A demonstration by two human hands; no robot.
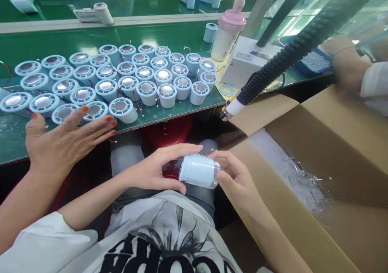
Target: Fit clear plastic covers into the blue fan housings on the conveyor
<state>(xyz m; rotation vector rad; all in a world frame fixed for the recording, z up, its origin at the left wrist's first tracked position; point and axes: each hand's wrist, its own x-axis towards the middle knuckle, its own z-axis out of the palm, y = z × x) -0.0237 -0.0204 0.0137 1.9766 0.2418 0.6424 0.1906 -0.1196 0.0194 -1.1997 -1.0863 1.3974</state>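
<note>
Over my lap, a light blue cylinder (198, 171) with a clear end on its right lies sideways between my hands. The fingers and thumb of my left hand (163, 166) curve around its left end. My right hand (235, 176) pinches the clear right end between thumb and fingers. Several similar light blue cylinders (123, 110) stand in rows on the green table (75, 36), with round silver centres on top and thin red wires beside some of them.
Another person's hand (57, 143) rests by the cylinders at left. An open cardboard box (285, 196) with clear scraps sits at right, below a black ribbed hose (273, 69). A pink-lidded bottle (227, 32) stands behind. Another person's arm (351, 69) is blurred at far right.
</note>
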